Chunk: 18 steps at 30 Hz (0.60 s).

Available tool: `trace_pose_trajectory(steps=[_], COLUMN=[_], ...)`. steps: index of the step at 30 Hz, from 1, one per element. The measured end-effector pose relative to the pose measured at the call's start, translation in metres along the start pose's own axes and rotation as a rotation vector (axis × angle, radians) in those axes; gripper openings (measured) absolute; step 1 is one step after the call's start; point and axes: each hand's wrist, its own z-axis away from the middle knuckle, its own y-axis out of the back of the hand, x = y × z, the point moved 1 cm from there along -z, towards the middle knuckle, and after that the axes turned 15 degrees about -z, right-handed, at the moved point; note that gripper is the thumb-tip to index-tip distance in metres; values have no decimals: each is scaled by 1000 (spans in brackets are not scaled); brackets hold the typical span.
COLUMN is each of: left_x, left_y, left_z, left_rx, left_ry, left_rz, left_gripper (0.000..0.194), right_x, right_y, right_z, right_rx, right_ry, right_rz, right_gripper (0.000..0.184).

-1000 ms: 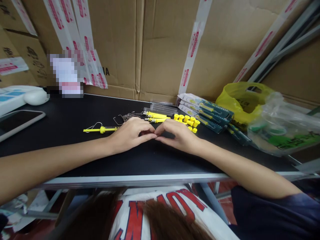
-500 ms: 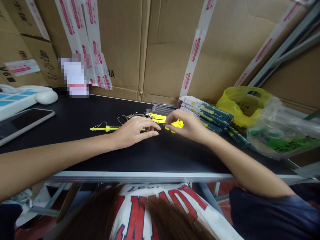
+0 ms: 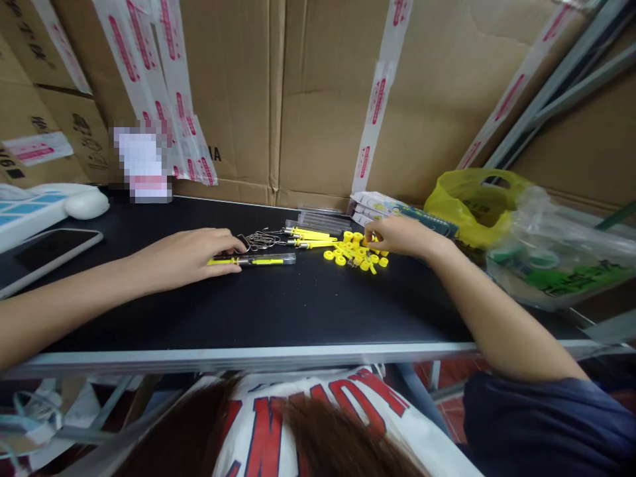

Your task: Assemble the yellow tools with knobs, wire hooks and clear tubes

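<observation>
My left hand [image 3: 199,258] is closed around one end of a slim yellow hook tool [image 3: 271,262] that lies low over the black tabletop. A clear plastic tube covers its right part. My right hand [image 3: 400,235] reaches into a loose pile of small yellow caps and parts [image 3: 340,252], fingers curled together at its right side. What those fingertips hold, if anything, is hidden. Between the hands lie several yellow-handled tools [image 3: 313,235], their wire hooks [image 3: 261,240] bunched to the left. Small metal springs [image 3: 352,263] show at the pile's front.
Behind the pile are clear plastic tubes [image 3: 322,222] and stacked printed packages [image 3: 422,215]. A yellow plastic bag [image 3: 447,192] and a clear bag [image 3: 566,252] stand at right. A phone [image 3: 50,255] and a white device [image 3: 34,209] lie at left. Cardboard [image 3: 322,132] walls the back.
My left hand has moved left and now grips the yellow hook tool, which has shifted right. My right hand has moved slightly right, uncovering more of the yellow caps.
</observation>
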Motion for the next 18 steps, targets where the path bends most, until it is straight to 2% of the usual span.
trace_pose_trajectory(steps=[4, 8, 12, 15, 18], left_x=[-10, -10, -1, 9, 23], left_y=[-11, -14, -14, -10, -3], left_z=[16, 17, 13, 7, -7], left_rx=[23, 36, 47, 46, 34], left_ry=[34, 23, 17, 49, 48], left_rz=[61, 74, 86, 134, 175], left_gripper=[38, 35, 36, 37, 35], right_x=[1, 2, -5, -24, -50], right_y=[-6, -7, -3, -1, -5], right_z=[-4, -4, -2, 4, 13], right_rx=[-15, -22, 64, 147, 104], right_ry=[27, 29, 33, 185, 379], right_rz=[7, -1, -56, -254, -549], right_gripper=[15, 15, 15, 24, 36])
